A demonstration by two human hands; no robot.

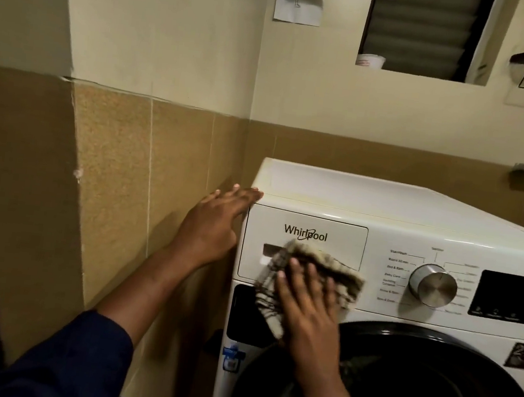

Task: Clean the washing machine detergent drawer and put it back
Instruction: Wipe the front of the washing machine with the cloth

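Detergent drawer (265, 231) is sitting in its slot, front panel flush with the front of the Whirlpool washing machine (384, 199). It's right under and just up-left of the right hand (307, 304).

That hand is laid flat, with the fingers (298, 271) straight and a bit spread. It's pressing a striped brown-and-cream cloth (340, 272) against the lower right part of the drawer front. It isn't pinching or curling round the cloth, just holding it there with the palm and fingers. The cloth bunches out above the fingertips and to the right of the hand. A flap also hangs down on the hand's left side, over the dark panel below the drawer. Part of the drawer's handle recess peeks out just left of the fingertips, and the logo is clear above them.

The left hand (215, 225) is open too, with the fingers together and pretty much straight. Its fingertips (249, 195) touch the top left corner of the machine, right beside the drawer's upper left edge, and the palm is off the side. It's holding nothing. There's a dark blue sleeve (71, 366) on that arm.

The silver program dial (433, 285) is off to the right of the right hand, and the black display (510, 297) is further along. The round dark door (429, 380) is below the wrist. Brown tiled wall (109, 181) is behind the left hand.
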